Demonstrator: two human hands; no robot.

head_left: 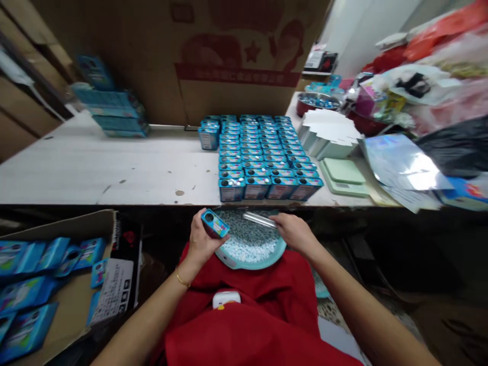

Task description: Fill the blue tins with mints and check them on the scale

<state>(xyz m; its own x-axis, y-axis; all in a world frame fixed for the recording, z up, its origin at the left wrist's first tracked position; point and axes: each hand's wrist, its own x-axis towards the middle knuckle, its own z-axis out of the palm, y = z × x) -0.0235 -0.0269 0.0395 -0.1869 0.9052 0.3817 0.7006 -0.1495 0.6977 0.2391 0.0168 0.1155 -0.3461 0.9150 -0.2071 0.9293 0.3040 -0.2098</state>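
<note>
My left hand (199,245) is wrapped round a small blue box (216,225) with a round dark opening in its top, tilted over the left rim of a basin. Between the fingers of my right hand (297,233) is a shiny silver metal scoop-like tool (259,219), reaching over the basin's far side. The light teal basin (249,265) rests on my lap. Small white pellets (247,249) fill it, with its far part in shadow. The tool's exact shape is blurred.
Rows of similar blue boxes (255,189) stand at the front of the white table (168,170), some with white pellets on top. To their right are a pale green scale (345,175) and white card stacks (330,129). A carton (68,317) with blue boxes stands at lower left.
</note>
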